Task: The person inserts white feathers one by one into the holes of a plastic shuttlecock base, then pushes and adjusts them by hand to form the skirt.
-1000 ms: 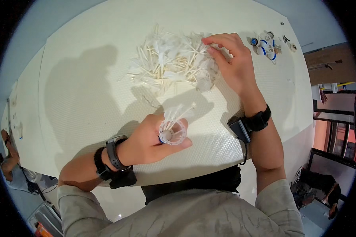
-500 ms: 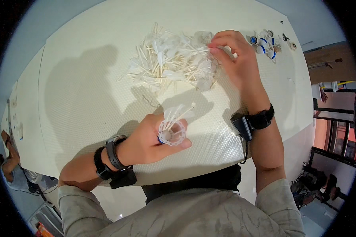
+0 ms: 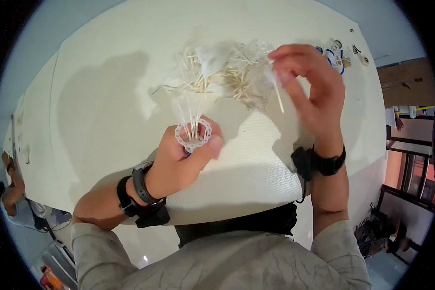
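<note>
My left hand (image 3: 173,157) is closed around a partly feathered shuttlecock (image 3: 208,131), whose pale plastic ring has holes round its rim. Several white feathers (image 3: 194,113) stand up out of the far side of the ring, and a bit of blue shows low on the shuttlecock beneath it. At the right edge of the pile, my right hand (image 3: 319,92) pinches a single white feather (image 3: 280,96) between thumb and fingers, its pale quill hanging down. Loose feathers (image 3: 237,79) lie heaped beyond both hands, slightly blurred.
Behind my right hand, several small white pieces with blue bands (image 3: 334,57) lie near the table's (image 3: 101,111) far right edge. Small round parts (image 3: 364,60) rest beside them. Another person's arm (image 3: 15,181) shows at the far left.
My right hand has pulled back to the right from the pile, now with a feather. My left hand has lifted away from me and turned the shuttlecock, so its feathers point away.
</note>
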Motion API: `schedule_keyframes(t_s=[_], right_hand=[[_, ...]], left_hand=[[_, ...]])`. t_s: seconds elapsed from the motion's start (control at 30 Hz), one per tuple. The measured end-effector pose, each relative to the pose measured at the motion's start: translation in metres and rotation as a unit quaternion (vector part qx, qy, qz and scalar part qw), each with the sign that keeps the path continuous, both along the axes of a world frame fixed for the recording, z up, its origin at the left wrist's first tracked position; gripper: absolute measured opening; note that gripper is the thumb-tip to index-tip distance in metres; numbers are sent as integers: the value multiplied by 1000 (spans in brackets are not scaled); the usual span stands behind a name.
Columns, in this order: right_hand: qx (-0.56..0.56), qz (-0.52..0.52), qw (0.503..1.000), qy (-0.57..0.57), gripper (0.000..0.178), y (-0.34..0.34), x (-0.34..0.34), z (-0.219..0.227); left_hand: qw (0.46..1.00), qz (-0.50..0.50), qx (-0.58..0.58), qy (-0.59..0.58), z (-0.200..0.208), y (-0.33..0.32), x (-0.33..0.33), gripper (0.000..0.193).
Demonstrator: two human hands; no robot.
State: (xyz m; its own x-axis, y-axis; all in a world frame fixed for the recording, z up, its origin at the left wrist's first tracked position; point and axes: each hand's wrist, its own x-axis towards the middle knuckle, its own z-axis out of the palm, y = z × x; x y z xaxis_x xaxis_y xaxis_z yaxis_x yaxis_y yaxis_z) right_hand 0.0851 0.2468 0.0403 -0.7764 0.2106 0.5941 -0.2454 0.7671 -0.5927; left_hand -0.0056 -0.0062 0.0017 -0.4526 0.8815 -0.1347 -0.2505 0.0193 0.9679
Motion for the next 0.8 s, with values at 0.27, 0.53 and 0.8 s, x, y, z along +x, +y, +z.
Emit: schedule_keyframes(t_s=[0.27,0.53,0.8], right_hand=[[-28,134,991,0,21,-37,-1,-6],[-119,152,981,-16,21,-51,4,-8],[-164,133,977,-16,24,-58,4,-8]], left_hand=[[995,-42,42,85,0,2,0,33],[1000,12,5,-17,8,3,6,10],[999,24,-10,44,6,6,5,8]])
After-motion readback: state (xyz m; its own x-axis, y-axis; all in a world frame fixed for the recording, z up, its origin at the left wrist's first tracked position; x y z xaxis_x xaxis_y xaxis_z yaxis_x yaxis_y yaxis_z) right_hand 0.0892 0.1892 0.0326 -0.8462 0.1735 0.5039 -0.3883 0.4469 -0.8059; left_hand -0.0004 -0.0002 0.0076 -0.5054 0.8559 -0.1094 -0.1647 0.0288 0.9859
